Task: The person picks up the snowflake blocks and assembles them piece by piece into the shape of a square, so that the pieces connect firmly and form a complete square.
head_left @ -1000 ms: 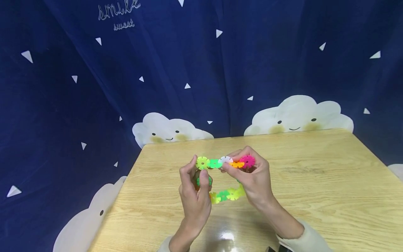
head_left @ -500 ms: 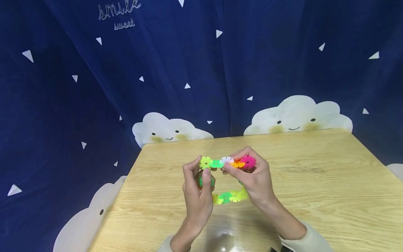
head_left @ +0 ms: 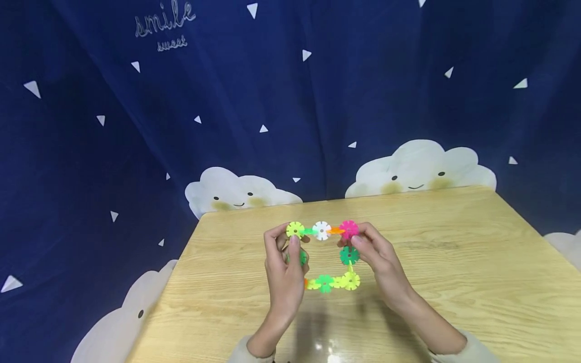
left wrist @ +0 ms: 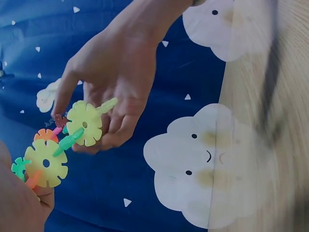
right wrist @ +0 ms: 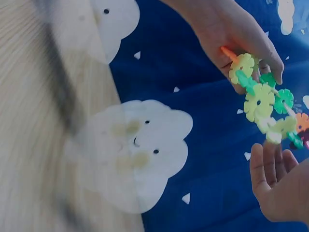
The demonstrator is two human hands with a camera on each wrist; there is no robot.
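Note:
Interlocking snowflake discs are joined into a squarish ring, held up above the table. A yellow-green disc (head_left: 295,230) marks its upper left corner, and a white disc (head_left: 322,230) stands mid-way along the top. My left hand (head_left: 285,275) pinches the upper left corner and covers most of the left side. At the upper right, my right hand (head_left: 386,264) pinches the pink disc (head_left: 349,229) between thumb and fingers. Below it hangs a dark green disc (head_left: 349,255). Along the bottom run a green disc (head_left: 324,284) and yellow ones. The left wrist view shows larger yellow discs (left wrist: 47,163) edge on to green connectors.
The light wooden table (head_left: 454,252) spreads under both hands. Behind it hangs a dark blue curtain (head_left: 386,91) with white triangles and smiling clouds (head_left: 422,169), close against the table's far edge.
My right hand has slid from the white and orange discs to the pink corner, uncovering the ring's right side. My left hand keeps its hold. The head view has shifted slightly.

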